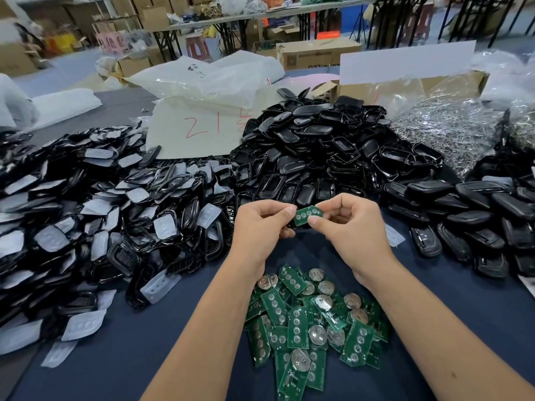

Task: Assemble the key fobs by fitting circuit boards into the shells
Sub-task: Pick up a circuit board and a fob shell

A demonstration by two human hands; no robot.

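Both hands hold one green circuit board (307, 215) up over the dark blue table. My left hand (262, 224) pinches its left end, and a dark shell part seems to sit under the board, mostly hidden by the fingers. My right hand (347, 224) pinches the board's right end between thumb and forefinger. Below the hands lies a loose pile of green circuit boards (312, 322) with round coin-cell holders.
A heap of black shells with white rubber pads (86, 221) fills the left side. Empty black shell halves (318, 151) are piled behind the hands, closed black shells (477, 215) to the right. A bag of metal parts (451, 131), cardboard boxes and plastic bags stand behind.
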